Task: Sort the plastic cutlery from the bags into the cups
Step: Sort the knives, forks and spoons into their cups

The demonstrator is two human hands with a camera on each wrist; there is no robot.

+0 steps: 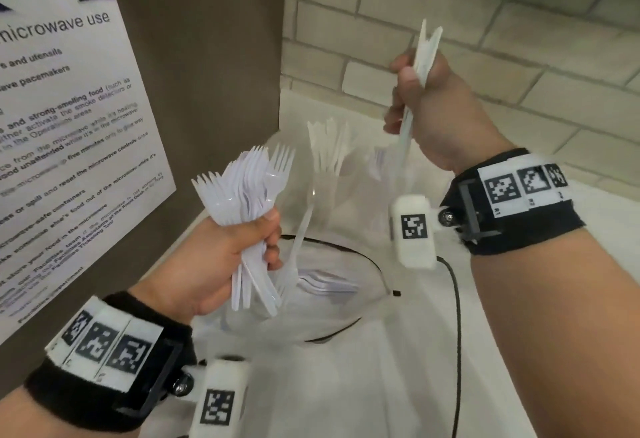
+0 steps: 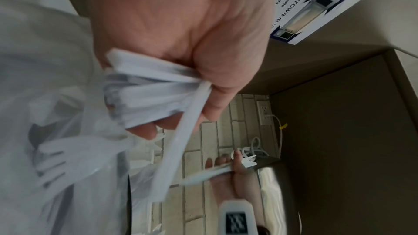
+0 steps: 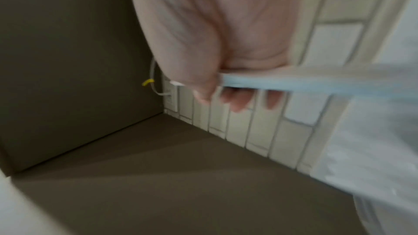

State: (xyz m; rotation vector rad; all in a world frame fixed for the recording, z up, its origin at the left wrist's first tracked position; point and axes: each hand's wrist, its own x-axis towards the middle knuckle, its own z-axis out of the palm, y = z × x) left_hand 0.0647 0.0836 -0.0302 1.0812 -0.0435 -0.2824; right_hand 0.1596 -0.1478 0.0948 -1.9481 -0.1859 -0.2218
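The left hand (image 1: 221, 257) is fisted around a thick bundle of white plastic forks (image 1: 247, 188), tines fanned upward above the knuckles, handles jutting below the palm over the open clear plastic bag (image 1: 332, 302). The right hand (image 1: 440, 118), raised higher toward the counter's back edge by the pale brick wall (image 1: 519, 39), clasps a few white plastic utensils (image 1: 424, 53) upright. More white forks (image 1: 329, 146) stand in a clear plastic cup (image 1: 346, 177) between the hands.
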